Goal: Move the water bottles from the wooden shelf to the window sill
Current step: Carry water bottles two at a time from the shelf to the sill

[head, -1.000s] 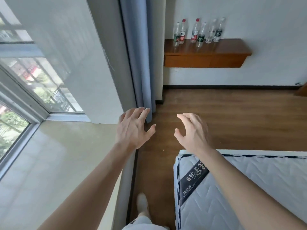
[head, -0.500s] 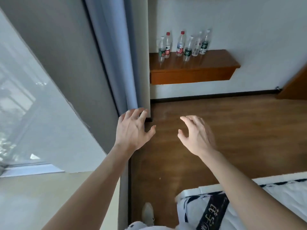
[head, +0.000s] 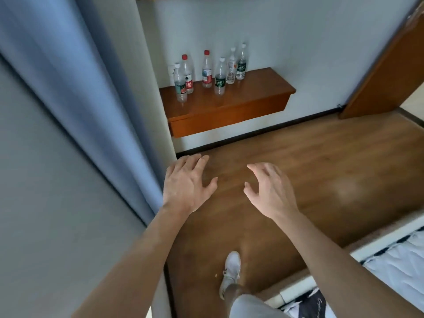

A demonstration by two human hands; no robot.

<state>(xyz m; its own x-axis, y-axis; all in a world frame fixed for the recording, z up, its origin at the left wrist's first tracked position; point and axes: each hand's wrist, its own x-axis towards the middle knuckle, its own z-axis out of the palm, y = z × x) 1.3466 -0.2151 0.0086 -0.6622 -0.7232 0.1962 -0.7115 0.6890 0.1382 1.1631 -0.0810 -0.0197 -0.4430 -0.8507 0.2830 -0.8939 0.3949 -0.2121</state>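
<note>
Reaching forward with both bare arms, from the bottom edge up to mid-frame. Holding the left hand (head: 187, 184) palm down, fingers straight, thumb spread. Holding the right hand (head: 268, 191) beside it at centre, fingers loosely curled, gripping nothing.

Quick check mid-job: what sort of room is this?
Most likely a bedroom: a quilted mattress at lower right, a long blue curtain on the left, and a wall-mounted wooden shelf holding six water bottles above a wood floor.
</note>
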